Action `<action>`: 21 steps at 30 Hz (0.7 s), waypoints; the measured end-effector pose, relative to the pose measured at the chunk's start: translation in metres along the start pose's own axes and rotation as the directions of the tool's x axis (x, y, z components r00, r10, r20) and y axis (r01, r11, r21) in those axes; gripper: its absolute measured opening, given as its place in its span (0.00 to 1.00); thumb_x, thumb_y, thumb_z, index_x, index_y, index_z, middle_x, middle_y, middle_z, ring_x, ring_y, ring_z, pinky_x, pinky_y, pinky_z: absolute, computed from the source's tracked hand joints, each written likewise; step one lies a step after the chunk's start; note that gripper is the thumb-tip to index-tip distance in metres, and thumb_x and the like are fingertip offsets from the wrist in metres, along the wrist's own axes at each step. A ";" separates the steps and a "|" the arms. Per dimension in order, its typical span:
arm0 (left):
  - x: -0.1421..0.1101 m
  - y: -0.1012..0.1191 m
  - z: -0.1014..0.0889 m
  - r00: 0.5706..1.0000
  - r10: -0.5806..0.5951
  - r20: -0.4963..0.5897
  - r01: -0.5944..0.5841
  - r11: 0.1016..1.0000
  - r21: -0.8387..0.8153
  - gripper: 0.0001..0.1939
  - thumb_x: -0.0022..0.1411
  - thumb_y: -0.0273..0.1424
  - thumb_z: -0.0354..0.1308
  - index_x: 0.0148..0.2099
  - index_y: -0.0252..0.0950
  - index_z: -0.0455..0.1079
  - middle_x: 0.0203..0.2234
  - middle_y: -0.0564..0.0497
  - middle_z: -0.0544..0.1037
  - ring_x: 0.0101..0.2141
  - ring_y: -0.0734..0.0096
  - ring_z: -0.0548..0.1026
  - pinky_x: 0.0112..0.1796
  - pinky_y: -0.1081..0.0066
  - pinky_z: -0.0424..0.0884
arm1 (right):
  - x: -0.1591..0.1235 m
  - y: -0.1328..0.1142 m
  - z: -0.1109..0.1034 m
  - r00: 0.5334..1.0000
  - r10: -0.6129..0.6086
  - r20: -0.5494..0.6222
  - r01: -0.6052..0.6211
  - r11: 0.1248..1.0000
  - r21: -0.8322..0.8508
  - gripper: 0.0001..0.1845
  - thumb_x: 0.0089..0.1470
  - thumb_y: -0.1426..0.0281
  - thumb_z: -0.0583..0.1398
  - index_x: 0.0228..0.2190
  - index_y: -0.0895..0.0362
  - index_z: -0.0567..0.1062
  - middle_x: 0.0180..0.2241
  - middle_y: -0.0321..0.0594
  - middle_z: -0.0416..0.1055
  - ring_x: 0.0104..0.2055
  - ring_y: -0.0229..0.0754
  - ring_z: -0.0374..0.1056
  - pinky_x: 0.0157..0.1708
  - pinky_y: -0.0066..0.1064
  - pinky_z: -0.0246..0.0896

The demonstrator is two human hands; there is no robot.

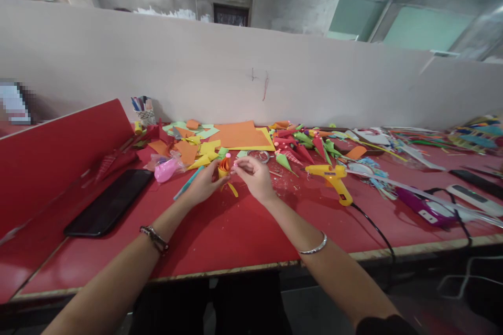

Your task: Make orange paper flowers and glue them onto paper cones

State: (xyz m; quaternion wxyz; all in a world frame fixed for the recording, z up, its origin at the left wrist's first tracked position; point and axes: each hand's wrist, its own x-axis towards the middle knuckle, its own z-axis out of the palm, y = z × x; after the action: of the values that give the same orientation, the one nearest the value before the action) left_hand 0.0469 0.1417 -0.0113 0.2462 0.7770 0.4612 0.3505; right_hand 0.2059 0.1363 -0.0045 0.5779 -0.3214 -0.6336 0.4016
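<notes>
Over the middle of the red table, my left hand (207, 182) is closed on a small orange and yellow paper craft piece (223, 166) with a fringed top. A pink ball (228, 155) sits at its upper end. Close beside it, my right hand (253, 174) pinches a tiny pink ball (236, 164) between thumb and fingertips. A curled yellow paper strip (233, 189) shows just below the hands. Left of my left hand lies a blue pen-like stick (188, 182), partly hidden by the fingers.
A yellow hot glue gun (330, 179) lies to the right, its black cord running over the table edge. Paper cones (302, 144) pile up behind. A black phone (110, 201) and a pink bag (167, 168) lie left. A purple power strip (426, 207) is far right.
</notes>
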 end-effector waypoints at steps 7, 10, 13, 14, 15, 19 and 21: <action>-0.001 0.001 0.001 0.999 0.035 -0.004 -0.034 0.988 0.153 0.19 0.54 0.38 0.52 0.45 0.33 0.59 0.21 0.57 0.64 0.21 0.77 0.60 0.24 0.75 0.57 | -0.002 -0.003 -0.001 0.994 -0.108 0.009 0.107 0.963 -0.249 0.06 0.47 0.66 0.58 0.28 0.55 0.72 0.26 0.37 0.69 0.29 0.37 0.65 0.28 0.29 0.61; -0.001 0.002 0.001 0.999 0.037 -0.012 -0.035 0.990 0.140 0.19 0.54 0.38 0.52 0.45 0.33 0.59 0.20 0.57 0.63 0.21 0.77 0.60 0.23 0.76 0.57 | -0.002 -0.002 -0.001 0.993 -0.119 -0.013 0.112 0.962 -0.249 0.06 0.46 0.67 0.58 0.28 0.55 0.72 0.26 0.37 0.68 0.28 0.37 0.64 0.28 0.29 0.61; -0.001 0.002 0.003 0.999 0.037 -0.014 -0.035 0.994 0.104 0.19 0.54 0.36 0.52 0.46 0.33 0.58 0.22 0.57 0.65 0.22 0.76 0.62 0.24 0.76 0.58 | -0.002 -0.002 0.000 0.994 -0.111 -0.013 0.106 0.973 -0.205 0.05 0.46 0.68 0.58 0.28 0.56 0.72 0.27 0.37 0.69 0.29 0.37 0.65 0.30 0.30 0.62; -0.001 0.002 0.003 0.999 0.034 -0.013 -0.033 0.995 0.097 0.19 0.54 0.36 0.52 0.46 0.33 0.58 0.22 0.56 0.66 0.22 0.76 0.62 0.24 0.76 0.58 | -0.001 -0.002 0.000 0.994 -0.105 -0.004 0.102 0.976 -0.193 0.05 0.46 0.68 0.58 0.28 0.56 0.72 0.27 0.38 0.70 0.30 0.38 0.66 0.31 0.30 0.62; -0.001 0.001 0.004 0.999 0.030 -0.010 -0.029 0.995 0.094 0.18 0.54 0.35 0.52 0.46 0.33 0.58 0.22 0.56 0.66 0.22 0.76 0.62 0.24 0.76 0.58 | -0.001 -0.002 0.000 0.995 -0.099 0.005 0.098 0.978 -0.186 0.05 0.46 0.68 0.58 0.28 0.56 0.72 0.27 0.38 0.70 0.30 0.38 0.66 0.32 0.30 0.63; -0.001 0.001 0.005 0.999 0.029 -0.017 -0.027 0.995 0.100 0.17 0.54 0.35 0.52 0.45 0.33 0.59 0.24 0.55 0.67 0.23 0.76 0.64 0.25 0.75 0.59 | 0.000 0.000 0.001 0.997 -0.075 0.013 0.076 0.980 -0.186 0.05 0.46 0.69 0.58 0.28 0.56 0.73 0.28 0.38 0.70 0.30 0.38 0.67 0.32 0.31 0.64; -0.001 0.001 0.005 0.999 0.029 -0.027 -0.026 0.995 0.101 0.17 0.54 0.35 0.52 0.45 0.33 0.58 0.25 0.54 0.68 0.24 0.75 0.65 0.26 0.75 0.60 | 0.000 0.002 0.001 0.998 -0.055 0.015 0.057 0.983 -0.176 0.05 0.45 0.69 0.58 0.28 0.56 0.73 0.28 0.38 0.70 0.31 0.38 0.67 0.33 0.31 0.64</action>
State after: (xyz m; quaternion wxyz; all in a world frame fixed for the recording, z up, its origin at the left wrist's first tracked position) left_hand 0.0509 0.1400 -0.0143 0.1953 0.7895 0.4712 0.3413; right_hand 0.2048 0.1375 -0.0065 0.5551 -0.3512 -0.6783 0.3292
